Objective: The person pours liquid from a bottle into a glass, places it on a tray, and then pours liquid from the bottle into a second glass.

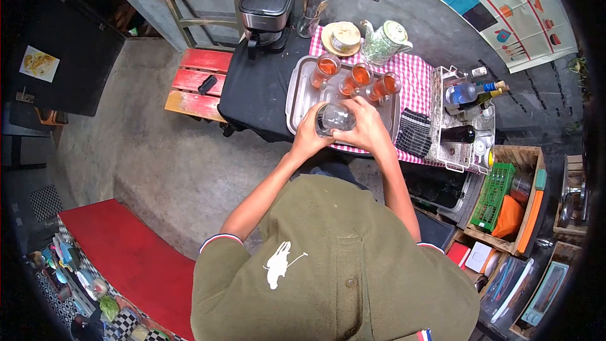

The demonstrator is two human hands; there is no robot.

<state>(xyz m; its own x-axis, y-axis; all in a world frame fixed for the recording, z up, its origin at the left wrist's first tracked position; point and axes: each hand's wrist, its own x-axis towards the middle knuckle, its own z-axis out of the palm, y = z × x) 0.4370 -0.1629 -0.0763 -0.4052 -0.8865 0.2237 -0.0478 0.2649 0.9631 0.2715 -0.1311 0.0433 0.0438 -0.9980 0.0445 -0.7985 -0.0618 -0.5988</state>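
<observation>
A clear glass [333,117] with a round mouth is held between my two hands, over the near edge of a metal tray [295,88]. My left hand [309,131] wraps its left side, and my right hand [367,125] curls around the right side with the thumb along the front. Just beyond my fingers, three glass mugs of reddish drink stand in a row on the tray: a left mug [325,71], a middle mug [356,79] and a right mug [385,86]. My right fingertips overlap the foot of the middle mug in this view.
Behind the tray stand a green-patterned teapot [385,43] and a cup on a saucer [341,39]. A coffee maker [268,9] is at the back left. To the right, a white wire rack [442,126] holds bottles, beside a dark checked cloth [414,132]. A red chair [196,79] stands left.
</observation>
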